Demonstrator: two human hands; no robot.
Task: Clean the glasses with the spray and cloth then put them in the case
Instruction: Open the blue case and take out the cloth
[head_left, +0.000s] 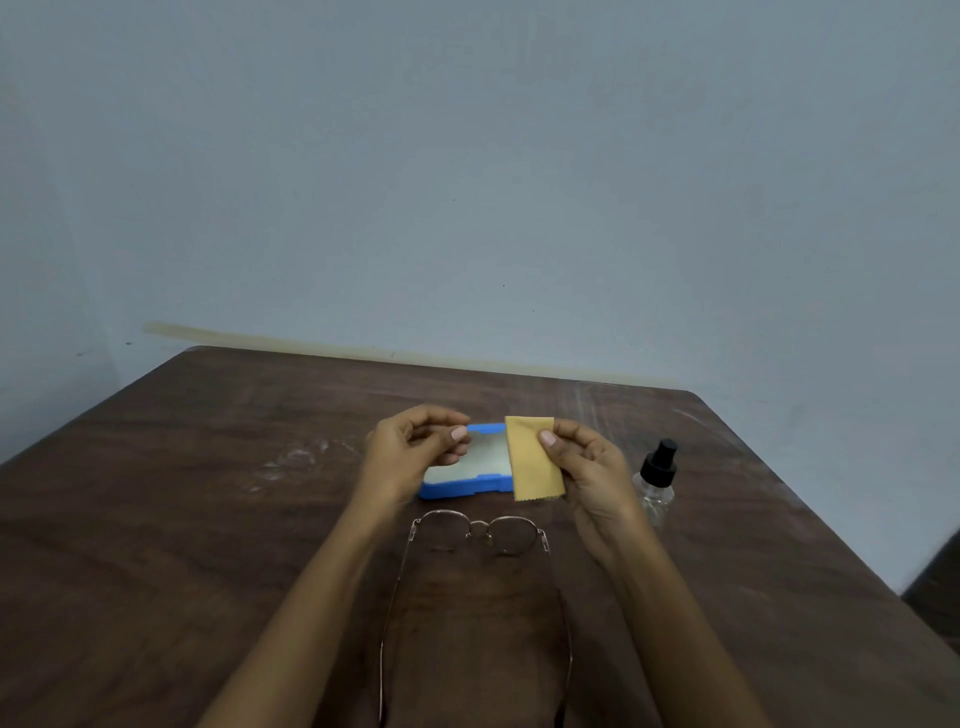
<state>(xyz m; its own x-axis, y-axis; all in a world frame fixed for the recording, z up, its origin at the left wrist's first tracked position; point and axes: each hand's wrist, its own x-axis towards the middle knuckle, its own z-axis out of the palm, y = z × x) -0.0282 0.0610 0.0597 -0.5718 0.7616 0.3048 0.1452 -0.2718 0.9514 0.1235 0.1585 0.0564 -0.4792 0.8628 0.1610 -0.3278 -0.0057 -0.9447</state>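
Up over the blue case (459, 489), the right hand (589, 470) pinches the yellow cloth (532, 465) in a thumb-and-finger grip; the left hand (410, 448) has its grip curled, holding nothing.

One wooden desk (208, 519) carries one pair of wire-rimmed glasses (480, 527), one blue case (467, 488), one yellow cloth (532, 462), one clear spray bottle (657, 478); two hands show, left hand (410, 452) and right hand (587, 467).

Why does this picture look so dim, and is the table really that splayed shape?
Head view: dim, flat light, faint shadows; the wide lens splays the table edges; the clear spray bottle nearly melts into the wood, while the yellow cloth, pinched by the right hand, and the blue case stand out; slight softness all over.
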